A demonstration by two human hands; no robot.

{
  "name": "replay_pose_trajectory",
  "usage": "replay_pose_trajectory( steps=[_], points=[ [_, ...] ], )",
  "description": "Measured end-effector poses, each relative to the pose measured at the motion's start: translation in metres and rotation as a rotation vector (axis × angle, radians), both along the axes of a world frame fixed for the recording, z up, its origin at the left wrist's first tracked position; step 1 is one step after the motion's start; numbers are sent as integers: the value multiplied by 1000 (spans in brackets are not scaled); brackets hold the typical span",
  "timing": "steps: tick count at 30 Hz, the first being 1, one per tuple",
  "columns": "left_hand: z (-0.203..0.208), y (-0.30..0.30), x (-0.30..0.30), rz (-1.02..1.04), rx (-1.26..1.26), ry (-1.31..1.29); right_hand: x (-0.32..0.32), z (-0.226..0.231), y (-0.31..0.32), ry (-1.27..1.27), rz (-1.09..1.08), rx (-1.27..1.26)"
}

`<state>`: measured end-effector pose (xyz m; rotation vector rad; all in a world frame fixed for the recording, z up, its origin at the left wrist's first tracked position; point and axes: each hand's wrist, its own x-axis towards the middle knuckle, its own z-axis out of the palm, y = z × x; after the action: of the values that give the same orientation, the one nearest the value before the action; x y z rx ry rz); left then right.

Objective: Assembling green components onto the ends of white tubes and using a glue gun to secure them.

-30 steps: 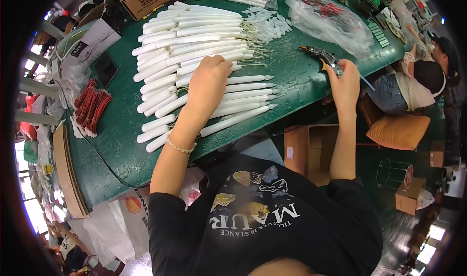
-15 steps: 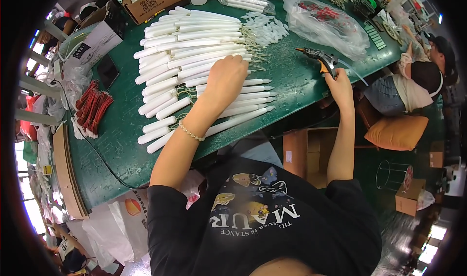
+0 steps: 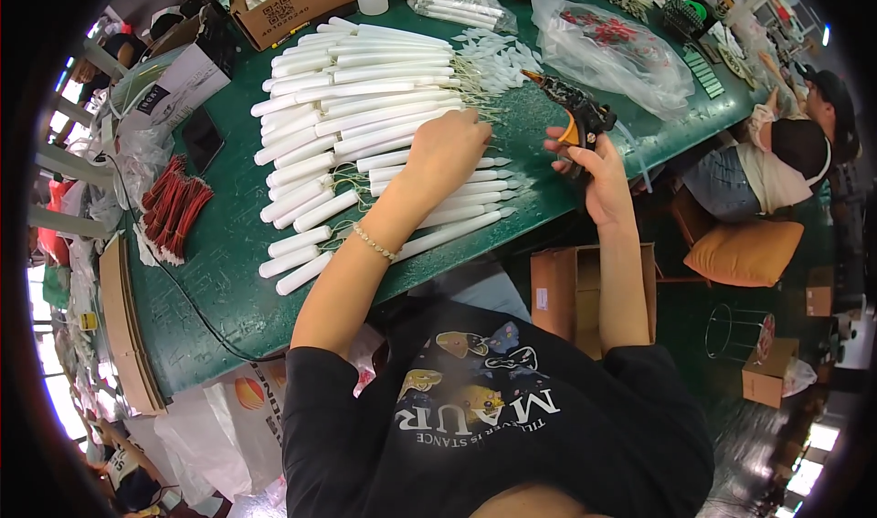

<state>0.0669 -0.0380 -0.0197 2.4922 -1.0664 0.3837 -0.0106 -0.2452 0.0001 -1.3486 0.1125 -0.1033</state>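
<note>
Many white candle-shaped sticks (image 3: 365, 89) lie in rows on the green table, thin wires (image 3: 470, 78) coming from the right ends of many. Several near ones end in pointed translucent tips (image 3: 494, 162). My left hand (image 3: 448, 148) rests over the right ends of the middle row, fingers drawn together; what they grip, if anything, is hidden. To its right my right hand (image 3: 598, 175) holds a black glue gun (image 3: 575, 111) with an orange trigger, its nozzle toward the far left. A clear glue stick (image 3: 632, 142) trails from the gun's back.
Loose translucent tips (image 3: 502, 57) are heaped beyond the wires. A plastic bag with red pieces (image 3: 612, 47) lies at the back right. Red wire bundles (image 3: 175, 209) and a dark phone (image 3: 202, 138) lie left. A cardboard box (image 3: 292, 6) stands behind; another person (image 3: 776, 153) sits at right.
My right hand has brought the glue gun left, closer to the sticks, and turned it. My left hand has slid a little right, toward the wire ends.
</note>
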Motion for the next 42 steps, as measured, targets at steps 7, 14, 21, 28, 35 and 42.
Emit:
replay_pose_trajectory(
  steps=[7,14,21,28,35,42],
  points=[
    [9,6,-3,99,-296,388,-7,-13,2,-39,-19,146],
    [18,12,-2,213,-354,573,-13,-14,15,28,-22,-74],
    [22,14,-3,230,-349,568,-20,-14,28,-15,-148,-365],
    [22,14,-4,213,-336,576,-19,-14,30,-19,-124,-380],
    [21,15,-5,172,-362,556,-18,-10,29,31,-108,-455],
    [23,14,-6,182,-344,565,-20,-9,30,-5,-138,-425]
  ],
)
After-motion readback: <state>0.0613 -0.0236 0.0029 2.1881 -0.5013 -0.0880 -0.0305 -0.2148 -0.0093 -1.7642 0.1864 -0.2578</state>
